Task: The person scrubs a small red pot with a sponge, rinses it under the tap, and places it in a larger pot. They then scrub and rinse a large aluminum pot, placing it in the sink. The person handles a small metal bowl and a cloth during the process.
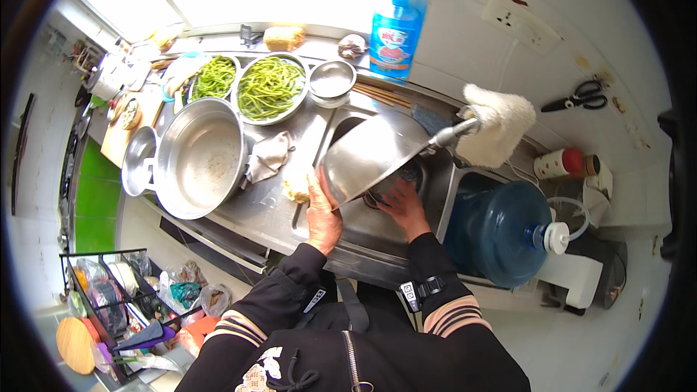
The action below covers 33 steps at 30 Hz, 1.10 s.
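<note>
My left hand [325,223] grips the near left rim of a shiny metal basin [370,152], which is tilted on its side over the stainless steel sink [351,231]. My right hand [405,209] is low in the sink, just beyond the basin's lower edge, with fingers spread. Its fingertips are blurred against the dark sink bottom, and whether they hold anything is unclear. The faucet [453,133] reaches over the basin from the right, and a fluffy white cloth or mitt [493,125] hangs over its base.
A large metal pot [201,160] and a crumpled cloth [270,157] stand left of the sink. Behind are green beans [270,87] in bowls, stacked small bowls [332,79], chopsticks [381,95] and a blue dish-soap bottle [396,38]. A blue water jug [495,234] sits at right.
</note>
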Each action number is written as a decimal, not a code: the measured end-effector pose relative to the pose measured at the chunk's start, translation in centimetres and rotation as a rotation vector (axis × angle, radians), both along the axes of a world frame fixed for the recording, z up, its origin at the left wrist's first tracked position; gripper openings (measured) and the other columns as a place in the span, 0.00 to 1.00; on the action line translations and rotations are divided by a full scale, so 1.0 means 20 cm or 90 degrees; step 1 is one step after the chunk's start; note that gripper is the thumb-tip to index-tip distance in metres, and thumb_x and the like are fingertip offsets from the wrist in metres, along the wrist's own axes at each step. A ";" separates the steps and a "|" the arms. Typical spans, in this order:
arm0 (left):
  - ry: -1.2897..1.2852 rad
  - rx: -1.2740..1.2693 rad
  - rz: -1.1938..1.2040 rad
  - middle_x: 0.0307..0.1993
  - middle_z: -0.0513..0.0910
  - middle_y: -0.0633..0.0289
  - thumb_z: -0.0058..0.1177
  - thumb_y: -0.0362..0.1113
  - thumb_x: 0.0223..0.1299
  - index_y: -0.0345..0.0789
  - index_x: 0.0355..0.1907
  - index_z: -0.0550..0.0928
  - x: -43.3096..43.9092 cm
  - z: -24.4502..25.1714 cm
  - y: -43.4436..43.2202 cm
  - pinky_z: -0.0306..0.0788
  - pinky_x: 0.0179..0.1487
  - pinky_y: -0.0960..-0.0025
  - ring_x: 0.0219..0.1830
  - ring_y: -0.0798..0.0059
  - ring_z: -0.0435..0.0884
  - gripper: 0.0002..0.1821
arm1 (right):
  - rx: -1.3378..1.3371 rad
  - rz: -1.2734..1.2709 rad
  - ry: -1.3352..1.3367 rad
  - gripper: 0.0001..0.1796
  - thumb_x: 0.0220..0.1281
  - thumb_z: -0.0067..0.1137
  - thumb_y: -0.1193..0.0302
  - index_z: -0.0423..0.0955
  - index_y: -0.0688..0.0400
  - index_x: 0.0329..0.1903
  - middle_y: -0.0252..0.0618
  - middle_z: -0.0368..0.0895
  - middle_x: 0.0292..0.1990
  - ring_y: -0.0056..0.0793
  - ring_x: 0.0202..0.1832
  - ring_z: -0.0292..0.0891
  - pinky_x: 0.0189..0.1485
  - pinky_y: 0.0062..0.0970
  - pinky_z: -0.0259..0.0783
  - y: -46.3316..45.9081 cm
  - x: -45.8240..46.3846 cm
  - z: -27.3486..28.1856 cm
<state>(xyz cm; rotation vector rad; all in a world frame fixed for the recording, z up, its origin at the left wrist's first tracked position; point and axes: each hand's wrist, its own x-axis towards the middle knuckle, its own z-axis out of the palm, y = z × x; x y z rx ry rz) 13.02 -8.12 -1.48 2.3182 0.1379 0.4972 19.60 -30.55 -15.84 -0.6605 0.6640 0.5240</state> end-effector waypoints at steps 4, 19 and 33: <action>0.028 -0.049 0.014 0.72 0.65 0.40 0.47 0.14 0.56 0.34 0.79 0.34 0.01 0.03 0.04 0.73 0.63 0.58 0.63 0.40 0.76 0.53 | -0.090 0.055 -0.029 0.42 0.69 0.53 0.38 0.57 0.42 0.78 0.43 0.40 0.81 0.56 0.79 0.44 0.67 0.62 0.64 -0.04 0.00 -0.06; 0.128 -0.831 0.146 0.54 0.80 0.48 0.40 0.32 0.70 0.22 0.60 0.72 -0.27 0.51 0.50 0.81 0.56 0.55 0.53 0.57 0.84 0.21 | -0.292 0.287 -0.178 0.26 0.76 0.53 0.55 0.70 0.55 0.68 0.40 0.77 0.57 0.29 0.49 0.79 0.46 0.31 0.80 0.24 -0.02 0.03; 0.185 -1.006 0.307 0.43 0.81 0.38 0.39 0.44 0.74 0.18 0.58 0.68 -0.32 0.49 1.51 0.86 0.47 0.52 0.40 0.49 0.85 0.27 | -0.706 0.392 -0.911 0.25 0.51 0.72 0.67 0.77 0.52 0.54 0.42 0.77 0.54 0.47 0.58 0.71 0.60 0.41 0.72 0.95 -0.10 0.60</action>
